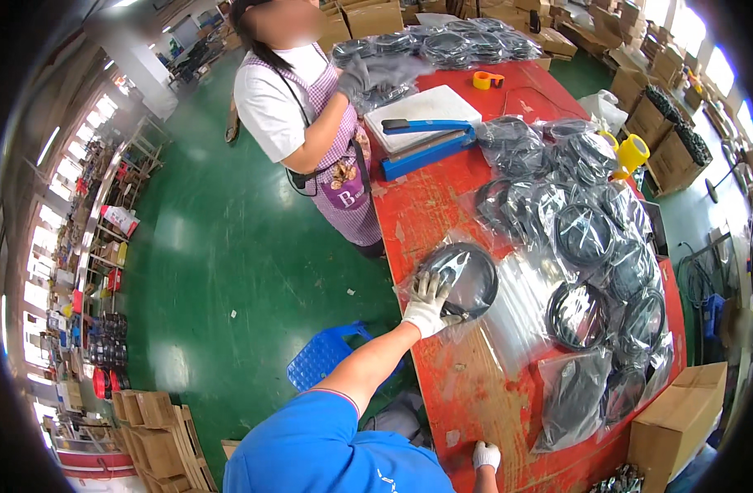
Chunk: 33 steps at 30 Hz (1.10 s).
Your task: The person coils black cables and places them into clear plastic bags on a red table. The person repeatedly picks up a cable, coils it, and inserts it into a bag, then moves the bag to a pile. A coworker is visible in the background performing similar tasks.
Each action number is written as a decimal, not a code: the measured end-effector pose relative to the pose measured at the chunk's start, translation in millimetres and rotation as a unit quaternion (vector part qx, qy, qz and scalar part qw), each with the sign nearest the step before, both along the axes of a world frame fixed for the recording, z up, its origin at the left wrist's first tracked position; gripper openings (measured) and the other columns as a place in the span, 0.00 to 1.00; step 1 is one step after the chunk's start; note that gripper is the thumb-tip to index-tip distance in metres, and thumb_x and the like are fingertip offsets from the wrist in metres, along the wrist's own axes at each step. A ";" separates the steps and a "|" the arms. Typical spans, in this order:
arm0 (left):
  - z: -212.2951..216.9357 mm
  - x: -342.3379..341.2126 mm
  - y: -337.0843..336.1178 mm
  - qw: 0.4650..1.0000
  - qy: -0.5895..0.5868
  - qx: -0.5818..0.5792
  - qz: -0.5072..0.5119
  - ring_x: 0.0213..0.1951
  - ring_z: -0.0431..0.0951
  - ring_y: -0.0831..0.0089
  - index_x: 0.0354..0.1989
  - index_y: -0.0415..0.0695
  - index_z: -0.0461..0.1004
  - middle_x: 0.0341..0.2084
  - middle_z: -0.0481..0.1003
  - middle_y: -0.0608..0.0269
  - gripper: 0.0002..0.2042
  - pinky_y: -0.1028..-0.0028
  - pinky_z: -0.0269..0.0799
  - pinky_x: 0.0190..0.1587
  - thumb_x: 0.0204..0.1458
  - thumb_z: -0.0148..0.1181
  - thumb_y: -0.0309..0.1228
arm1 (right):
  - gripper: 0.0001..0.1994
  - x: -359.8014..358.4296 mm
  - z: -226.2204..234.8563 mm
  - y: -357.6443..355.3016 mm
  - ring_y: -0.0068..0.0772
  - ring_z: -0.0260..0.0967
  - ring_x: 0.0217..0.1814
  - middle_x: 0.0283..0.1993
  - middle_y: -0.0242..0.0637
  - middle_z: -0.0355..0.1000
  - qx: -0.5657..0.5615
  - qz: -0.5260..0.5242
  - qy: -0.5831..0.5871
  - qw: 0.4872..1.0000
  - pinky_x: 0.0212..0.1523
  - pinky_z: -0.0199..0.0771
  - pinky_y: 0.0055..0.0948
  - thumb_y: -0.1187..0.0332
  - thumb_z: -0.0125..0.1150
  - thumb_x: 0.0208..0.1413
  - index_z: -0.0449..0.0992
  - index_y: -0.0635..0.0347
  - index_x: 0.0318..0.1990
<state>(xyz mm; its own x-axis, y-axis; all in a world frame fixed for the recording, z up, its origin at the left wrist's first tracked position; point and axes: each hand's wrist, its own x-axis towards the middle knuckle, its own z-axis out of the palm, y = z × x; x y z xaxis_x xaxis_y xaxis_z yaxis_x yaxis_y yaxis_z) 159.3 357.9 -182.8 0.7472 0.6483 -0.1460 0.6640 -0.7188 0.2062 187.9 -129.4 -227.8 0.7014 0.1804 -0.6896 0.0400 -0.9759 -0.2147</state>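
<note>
My left hand, in a white glove, is at the near-left edge of a clear bag with a coil of black cable in it. Its fingers lie over the plastic and the thumb presses at the coil's lower rim. The bagged coil rests by the left edge of the red table. A stack of flat clear plastic bags lies just right of it. Lower down, my right hand, also gloved in white, is closed at the table's near part; whatever is inside its curled fingers is hidden.
Many bagged coils cover the table's right side. A blue bag sealer and tape rolls stand farther back. Across the left corner a person in a checked apron handles plastic. A blue stool and a cardboard box flank the table.
</note>
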 end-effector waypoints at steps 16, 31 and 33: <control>-13.2 0.1 4.3 0.999 0.029 0.035 -0.025 0.77 0.37 0.33 0.78 0.54 0.52 0.78 0.43 0.43 0.66 0.24 0.30 0.71 0.29 0.69 0.75 | 0.23 8.4 1.8 5.9 0.62 0.80 0.46 0.38 0.64 0.79 -0.030 -0.025 0.021 0.999 0.52 0.78 0.50 0.53 0.54 0.52 0.85 0.68 0.35; -15.9 14.0 70.4 0.997 -0.010 0.051 -0.065 0.77 0.39 0.33 0.78 0.55 0.54 0.78 0.43 0.44 0.66 0.27 0.37 0.73 0.25 0.77 0.68 | 0.24 4.1 12.2 7.7 0.63 0.80 0.46 0.39 0.66 0.78 -0.031 -0.034 0.003 0.999 0.52 0.77 0.51 0.52 0.54 0.52 0.84 0.69 0.34; -2.8 23.0 81.3 0.998 0.017 0.030 -0.055 0.77 0.39 0.34 0.77 0.55 0.53 0.78 0.42 0.45 0.67 0.27 0.38 0.72 0.23 0.80 0.65 | 0.24 3.8 6.3 4.2 0.63 0.80 0.45 0.39 0.66 0.79 -0.027 -0.038 0.006 0.999 0.52 0.77 0.51 0.52 0.55 0.53 0.84 0.69 0.34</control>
